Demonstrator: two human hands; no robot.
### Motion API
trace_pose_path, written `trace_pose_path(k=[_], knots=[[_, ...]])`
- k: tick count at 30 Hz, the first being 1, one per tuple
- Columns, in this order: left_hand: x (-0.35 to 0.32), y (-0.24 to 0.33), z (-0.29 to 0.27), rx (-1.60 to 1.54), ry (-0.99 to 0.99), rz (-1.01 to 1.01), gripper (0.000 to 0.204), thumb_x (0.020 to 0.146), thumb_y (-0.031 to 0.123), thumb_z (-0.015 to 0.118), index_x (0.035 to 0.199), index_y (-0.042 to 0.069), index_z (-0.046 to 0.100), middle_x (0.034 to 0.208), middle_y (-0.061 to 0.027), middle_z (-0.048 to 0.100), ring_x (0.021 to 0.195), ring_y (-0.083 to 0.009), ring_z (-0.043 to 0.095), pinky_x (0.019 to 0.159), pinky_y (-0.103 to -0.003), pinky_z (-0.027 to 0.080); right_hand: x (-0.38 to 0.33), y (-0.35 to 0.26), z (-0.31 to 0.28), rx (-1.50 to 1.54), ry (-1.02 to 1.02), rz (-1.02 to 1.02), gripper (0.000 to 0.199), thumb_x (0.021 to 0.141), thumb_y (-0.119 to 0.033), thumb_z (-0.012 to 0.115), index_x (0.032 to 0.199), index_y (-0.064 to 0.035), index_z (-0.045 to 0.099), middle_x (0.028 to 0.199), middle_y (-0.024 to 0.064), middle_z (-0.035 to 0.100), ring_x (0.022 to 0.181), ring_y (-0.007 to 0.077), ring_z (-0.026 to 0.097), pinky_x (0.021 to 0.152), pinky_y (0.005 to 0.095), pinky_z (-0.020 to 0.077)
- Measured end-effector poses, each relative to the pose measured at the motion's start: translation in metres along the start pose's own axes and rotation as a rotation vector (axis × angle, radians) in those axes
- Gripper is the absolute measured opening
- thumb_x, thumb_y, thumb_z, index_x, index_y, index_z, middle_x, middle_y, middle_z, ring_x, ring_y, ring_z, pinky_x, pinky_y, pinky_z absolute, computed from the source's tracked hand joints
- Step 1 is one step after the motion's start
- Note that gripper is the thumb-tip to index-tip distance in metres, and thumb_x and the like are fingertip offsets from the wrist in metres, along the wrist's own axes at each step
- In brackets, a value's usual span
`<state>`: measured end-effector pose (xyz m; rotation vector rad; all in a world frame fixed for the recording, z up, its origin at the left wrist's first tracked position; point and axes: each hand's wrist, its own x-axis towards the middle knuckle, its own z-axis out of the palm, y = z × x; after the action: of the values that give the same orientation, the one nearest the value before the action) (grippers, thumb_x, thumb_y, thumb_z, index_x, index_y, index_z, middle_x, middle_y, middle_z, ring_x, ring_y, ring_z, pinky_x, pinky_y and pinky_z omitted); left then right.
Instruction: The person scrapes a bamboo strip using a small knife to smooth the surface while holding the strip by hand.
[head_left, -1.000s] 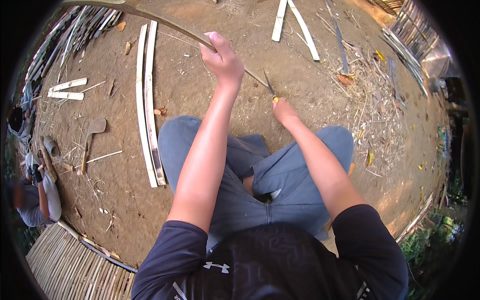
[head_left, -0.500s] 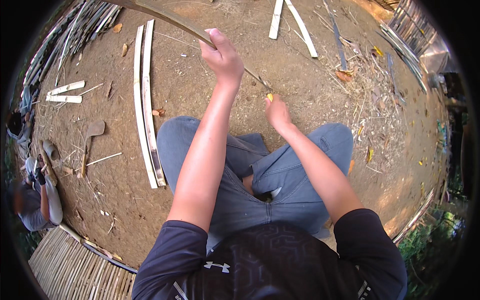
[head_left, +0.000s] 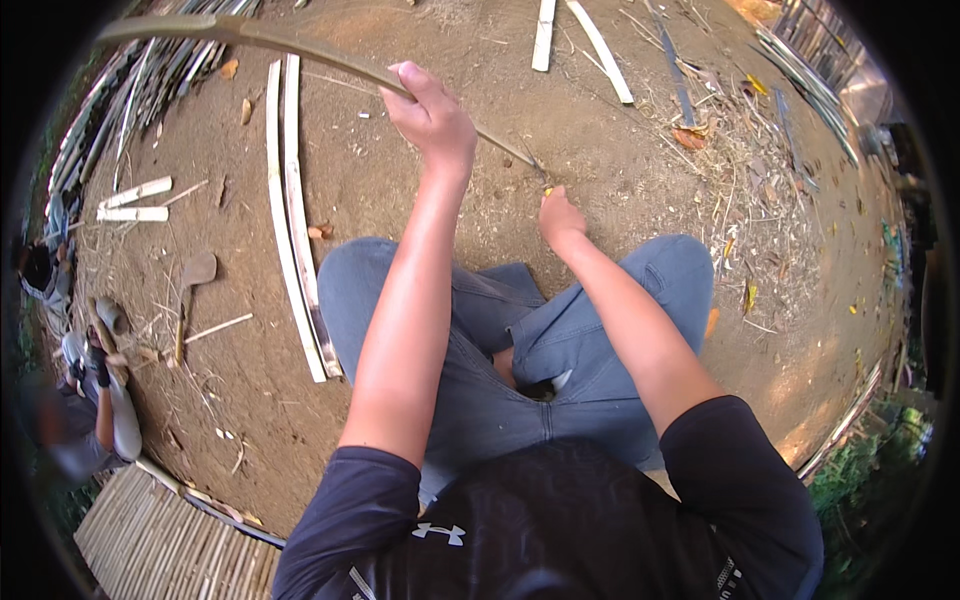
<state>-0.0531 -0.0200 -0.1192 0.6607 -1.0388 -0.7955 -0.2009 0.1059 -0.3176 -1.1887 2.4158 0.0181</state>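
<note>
My left hand (head_left: 432, 118) is closed around a long bamboo strip (head_left: 290, 45), its thumb uppermost. The strip slants from the far left, past that hand, down to its narrow near end in front of my right hand (head_left: 562, 217). That right hand is wrapped round the yellow handle of a small knife (head_left: 547, 188). Its thin dark blade is beside the strip's near end; whether the two touch is too small to tell. Both hands are held out beyond my crossed legs, above the dirt ground.
Two long split bamboo pieces (head_left: 277, 200) lie left of my knee. Farther left are a small shovel (head_left: 198, 270), short pale pieces (head_left: 140, 200) and a seated person (head_left: 95, 410). Dark poles (head_left: 120, 100) are piled far left. Pale strips (head_left: 596, 50) and shavings (head_left: 740, 210) lie ahead and right.
My left hand has shifted slightly left with the bamboo strip, and more of its far part shows at the upper left. My right hand and the knife have moved slightly right.
</note>
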Motion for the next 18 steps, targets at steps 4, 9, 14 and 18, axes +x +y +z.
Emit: trace_pose_path(k=[4,9,14,18], knots=[[0.002,0.002,-0.009,0.054,0.018,0.032,0.030,0.107,0.027,0.035,0.083,0.010,0.033,0.059,0.0015,0.036,0.044,-0.0068,0.034,0.038,-0.025,0.031,-0.028,-0.036,-0.039,0.064,-0.029,-0.163,0.033,0.104,-0.032,0.041,0.115,-0.0008,0.047,0.098,0.0235,0.071,0.092,0.0397,0.070,0.079,0.0496,0.0551],[0.001,-0.007,-0.003,0.032,-0.013,-0.026,0.032,0.107,0.027,0.034,0.081,0.010,0.036,0.059,0.0020,0.037,0.044,-0.0069,0.035,0.040,-0.024,0.033,0.008,0.006,0.004,0.116,0.020,0.007,0.033,0.104,-0.032,0.041,0.112,-0.0010,0.047,0.096,0.0235,0.070,0.093,0.0402,0.069,0.081,0.0515,0.0540],[0.002,0.003,-0.013,0.030,0.019,-0.028,0.032,0.107,0.028,0.034,0.081,0.010,0.036,0.059,0.0018,0.037,0.044,-0.0071,0.035,0.040,-0.024,0.033,-0.044,-0.042,-0.069,0.086,-0.091,-0.176,0.032,0.104,-0.030,0.041,0.115,-0.0011,0.049,0.103,0.0230,0.070,0.099,0.0382,0.069,0.083,0.0509,0.0535],[-0.002,0.003,0.002,0.005,-0.057,-0.080,0.033,0.108,0.030,0.034,0.081,0.012,0.032,0.062,0.0013,0.036,0.045,-0.0074,0.033,0.039,-0.025,0.032,-0.002,-0.005,-0.005,0.071,-0.029,-0.006,0.034,0.104,-0.033,0.041,0.114,-0.0016,0.050,0.104,0.0230,0.070,0.099,0.0382,0.069,0.083,0.0505,0.0538]])
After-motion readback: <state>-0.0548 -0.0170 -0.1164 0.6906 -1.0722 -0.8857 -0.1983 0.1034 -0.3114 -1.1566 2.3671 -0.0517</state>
